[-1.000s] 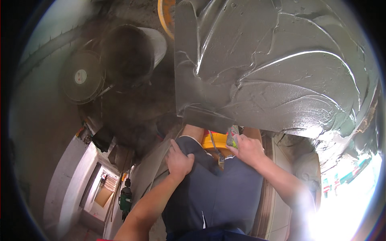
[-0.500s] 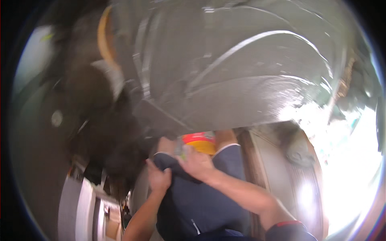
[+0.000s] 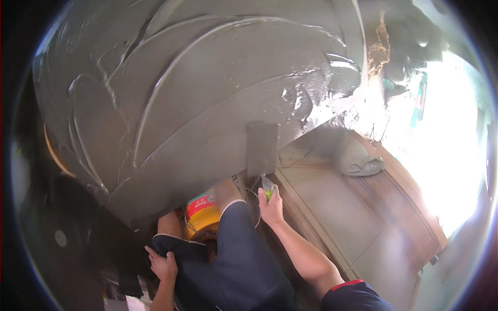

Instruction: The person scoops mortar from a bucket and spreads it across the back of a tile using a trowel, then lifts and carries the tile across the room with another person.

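Note:
My right hand (image 3: 272, 206) grips the green handle of a putty knife (image 3: 263, 149). Its wide grey blade lies over the lower edge of a surface coated in wet grey plaster (image 3: 207, 98), where curved ridges and glossy streaks show. By my left thigh is my left hand (image 3: 164, 266), holding nothing, with the index finger and thumb apart. A yellow bucket (image 3: 204, 220) with a red and white label stands between my legs, partly hidden by them.
Wood-trimmed pale panels (image 3: 332, 207) lie on the right, with a grey bag-like bundle (image 3: 360, 159) on them. Bright light washes out the far right. An orange curved rim (image 3: 56, 153) shows at the left, amid dark, unclear shapes.
My right hand has moved right, away from my lap, and the putty knife now shows against the plaster. My view has swung right. My left hand remains near my thigh.

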Demonstrator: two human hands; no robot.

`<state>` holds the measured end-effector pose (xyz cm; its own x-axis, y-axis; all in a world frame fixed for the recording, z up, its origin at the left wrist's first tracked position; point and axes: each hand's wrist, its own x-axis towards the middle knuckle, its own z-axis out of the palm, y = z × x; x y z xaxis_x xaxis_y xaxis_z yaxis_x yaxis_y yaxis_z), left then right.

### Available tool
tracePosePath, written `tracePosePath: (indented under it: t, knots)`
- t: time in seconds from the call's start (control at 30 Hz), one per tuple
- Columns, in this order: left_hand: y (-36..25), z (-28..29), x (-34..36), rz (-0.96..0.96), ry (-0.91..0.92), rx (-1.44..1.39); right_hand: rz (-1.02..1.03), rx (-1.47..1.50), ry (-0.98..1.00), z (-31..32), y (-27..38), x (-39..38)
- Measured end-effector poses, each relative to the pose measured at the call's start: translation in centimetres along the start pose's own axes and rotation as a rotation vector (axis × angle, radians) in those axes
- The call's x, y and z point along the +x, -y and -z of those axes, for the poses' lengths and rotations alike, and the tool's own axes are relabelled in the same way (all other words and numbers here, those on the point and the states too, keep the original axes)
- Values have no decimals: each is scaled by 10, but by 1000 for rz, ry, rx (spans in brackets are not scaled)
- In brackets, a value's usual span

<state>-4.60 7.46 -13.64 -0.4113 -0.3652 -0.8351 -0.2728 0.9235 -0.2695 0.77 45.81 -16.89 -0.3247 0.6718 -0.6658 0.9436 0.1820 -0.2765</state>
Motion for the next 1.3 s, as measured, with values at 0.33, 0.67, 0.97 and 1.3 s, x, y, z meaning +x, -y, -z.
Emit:
tracePosePath:
  t: [0.33, 0.67, 0.97, 1.3]
  knots:
    - [-34, 10, -6, 6, -31, 107, -288, 224, -296, 71, -56, 47]
    - [-54, 11, -11, -20, -33, 180, -118, 869, -142, 63, -44, 118]
    - [-52, 19, -10, -31, -54, 167, -273, 843, -314, 83, -89, 71]
    - [-46, 22, -8, -70, -38, 91, 19, 815, -272, 125, 60, 42]
